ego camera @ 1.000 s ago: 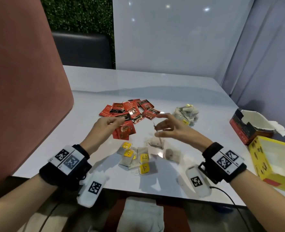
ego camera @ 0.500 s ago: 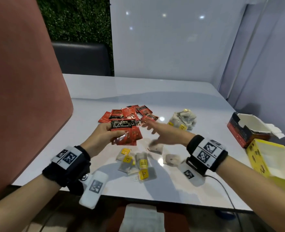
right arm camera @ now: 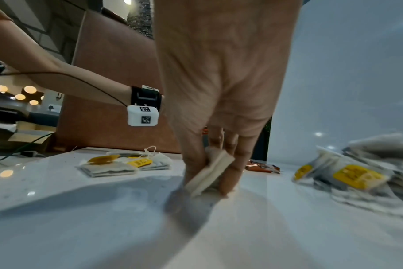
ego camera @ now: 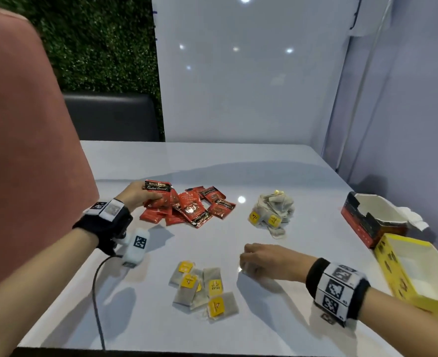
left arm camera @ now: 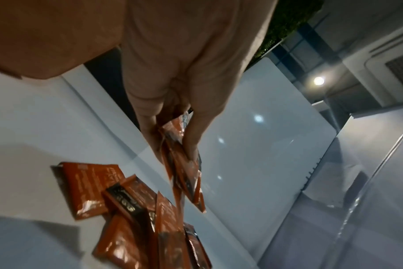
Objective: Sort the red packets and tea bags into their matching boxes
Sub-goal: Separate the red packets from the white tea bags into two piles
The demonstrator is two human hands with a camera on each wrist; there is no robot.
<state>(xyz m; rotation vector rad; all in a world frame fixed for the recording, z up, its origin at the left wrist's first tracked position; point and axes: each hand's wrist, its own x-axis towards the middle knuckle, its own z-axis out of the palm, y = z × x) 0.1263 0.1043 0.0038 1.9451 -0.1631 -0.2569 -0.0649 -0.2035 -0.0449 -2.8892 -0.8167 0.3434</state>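
Observation:
My left hand (ego camera: 138,195) pinches a small stack of red packets (ego camera: 158,193), the same stack (left arm camera: 184,163) between its thumb and fingers, just above the red packet pile (ego camera: 194,207) on the white table (ego camera: 212,163). My right hand (ego camera: 251,258) is down on the table right of the near tea bags (ego camera: 205,287). Its fingers (right arm camera: 193,154) close around a tea bag (right arm camera: 209,172) tilted up off the surface. A second heap of tea bags (ego camera: 274,210) lies behind it. The red box (ego camera: 367,220) and yellow box (ego camera: 403,269) stand open at the right.
A brown padded seat back (ego camera: 24,150) rises along the left side. A white wall panel (ego camera: 238,73) stands behind the table. A cable (ego camera: 96,305) runs from my left wrist over the front edge.
My left hand carried its red packets back and left to the pile's edge. My right hand dropped down and to the right onto the table and took hold of a tea bag.

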